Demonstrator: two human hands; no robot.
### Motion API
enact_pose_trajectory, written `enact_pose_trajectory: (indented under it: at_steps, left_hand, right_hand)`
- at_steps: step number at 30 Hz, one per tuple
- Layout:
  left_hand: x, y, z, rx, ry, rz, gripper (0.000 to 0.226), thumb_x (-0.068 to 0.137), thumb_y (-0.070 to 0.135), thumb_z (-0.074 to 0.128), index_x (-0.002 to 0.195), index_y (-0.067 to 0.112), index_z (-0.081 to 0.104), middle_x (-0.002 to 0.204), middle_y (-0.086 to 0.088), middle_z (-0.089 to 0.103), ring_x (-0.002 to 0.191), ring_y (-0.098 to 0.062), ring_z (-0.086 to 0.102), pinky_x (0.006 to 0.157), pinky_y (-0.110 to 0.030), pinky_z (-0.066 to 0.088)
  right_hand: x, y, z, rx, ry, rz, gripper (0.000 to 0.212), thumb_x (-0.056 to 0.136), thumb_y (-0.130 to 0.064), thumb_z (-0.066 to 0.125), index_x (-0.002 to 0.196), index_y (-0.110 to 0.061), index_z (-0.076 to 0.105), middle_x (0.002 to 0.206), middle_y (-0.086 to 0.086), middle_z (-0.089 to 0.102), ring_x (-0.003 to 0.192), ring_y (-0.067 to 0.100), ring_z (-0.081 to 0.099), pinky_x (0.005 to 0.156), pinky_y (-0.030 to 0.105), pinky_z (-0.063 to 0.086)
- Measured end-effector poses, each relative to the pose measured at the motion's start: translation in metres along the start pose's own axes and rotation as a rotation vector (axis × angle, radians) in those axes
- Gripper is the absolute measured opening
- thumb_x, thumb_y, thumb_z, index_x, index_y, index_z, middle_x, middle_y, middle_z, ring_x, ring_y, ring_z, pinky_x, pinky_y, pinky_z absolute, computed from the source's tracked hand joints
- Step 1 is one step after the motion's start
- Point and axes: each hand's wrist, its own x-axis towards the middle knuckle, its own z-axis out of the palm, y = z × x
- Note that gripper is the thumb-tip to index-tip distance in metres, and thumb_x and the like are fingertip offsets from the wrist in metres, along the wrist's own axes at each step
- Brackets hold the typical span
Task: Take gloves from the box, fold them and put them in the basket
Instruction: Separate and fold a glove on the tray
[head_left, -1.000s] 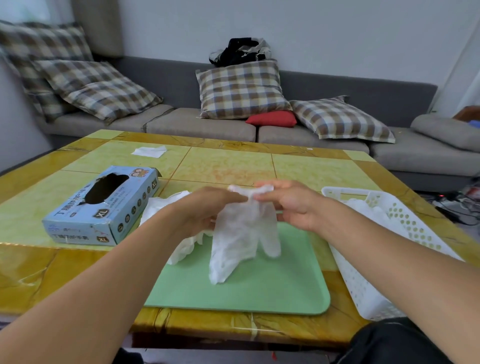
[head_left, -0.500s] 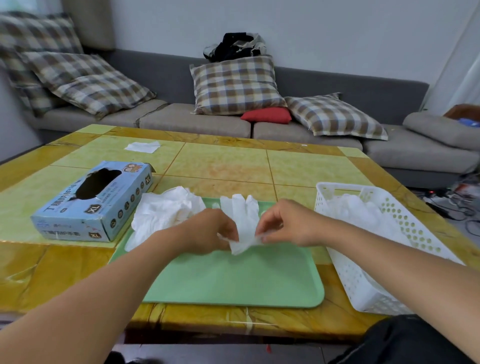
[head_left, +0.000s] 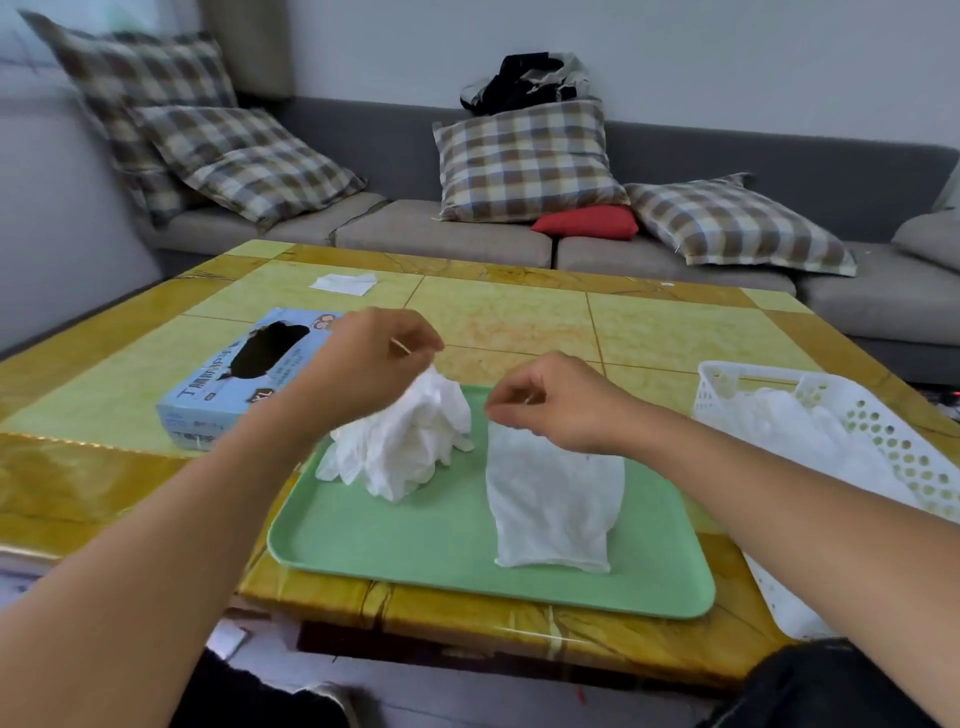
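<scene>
Left hand (head_left: 371, 358) fingers pinch the crumpled thin white plastic gloves (head_left: 402, 441) at tray's 10 o'clock. Right hand (head_left: 550, 402) pinches the flat glove (head_left: 553, 499) at its top edge. Likely light, limp, slippery; grip edges.

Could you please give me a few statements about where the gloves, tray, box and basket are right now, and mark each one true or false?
1. The left hand pinches the crumpled glove pile. True.
2. The flat glove lies in the white basket. False: it lies on the green tray.
3. The basket is empty. False: it holds white gloves.
4. The glove box sits left of the tray. True.
</scene>
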Motion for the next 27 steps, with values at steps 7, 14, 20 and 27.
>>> enact_pose_trajectory:
  at_steps: [7, 14, 20, 27]
  left_hand:
    - [-0.014, -0.069, -0.008, 0.111, -0.198, -0.376, 0.039, 0.098, 0.012, 0.052, 0.136, 0.018, 0.056, 0.13, -0.002, 0.062, 0.114, -0.02, 0.057, 0.095, -0.033, 0.049]
    - [-0.017, -0.068, -0.002, 0.104, -0.277, -0.299, 0.065, 0.087, 0.035, 0.076, 0.144, 0.023, 0.047, 0.136, 0.003, 0.055, 0.112, -0.016, 0.057, 0.094, -0.031, 0.046]
    - [-0.016, -0.066, -0.003, 0.065, -0.25, -0.281, 0.079, 0.083, 0.051, 0.075, 0.148, 0.025, 0.039, 0.135, 0.003, 0.055, 0.117, -0.017, 0.055, 0.099, -0.034, 0.046]
    - [-0.014, -0.062, -0.004, 0.101, -0.323, -0.231, 0.069, 0.082, 0.042, 0.08, 0.142, 0.031, 0.047, 0.127, 0.012, 0.055, 0.113, -0.009, 0.051, 0.095, -0.027, 0.041]
  right_hand:
    - [0.076, -0.047, 0.067, -0.144, -0.05, -0.037, 0.036, 0.106, -0.038, 0.045, 0.131, -0.017, 0.061, 0.137, 0.008, 0.06, 0.128, 0.03, 0.052, 0.1, 0.036, 0.043]
    - [0.089, -0.035, 0.07, -0.013, 0.11, 0.062, 0.01, 0.081, -0.012, 0.076, 0.074, -0.018, 0.08, 0.076, -0.003, 0.074, 0.076, 0.015, 0.068, 0.069, 0.029, 0.054]
    - [0.061, -0.017, 0.048, 0.133, -0.075, 0.011, 0.013, 0.079, -0.003, 0.084, 0.09, -0.005, 0.077, 0.083, 0.011, 0.076, 0.074, 0.017, 0.072, 0.077, 0.031, 0.061]
    - [0.071, 0.007, 0.06, 0.176, 0.157, 0.208, 0.04, 0.087, -0.038, 0.077, 0.118, -0.016, 0.065, 0.085, -0.004, 0.06, 0.067, 0.01, 0.054, 0.059, 0.026, 0.044]
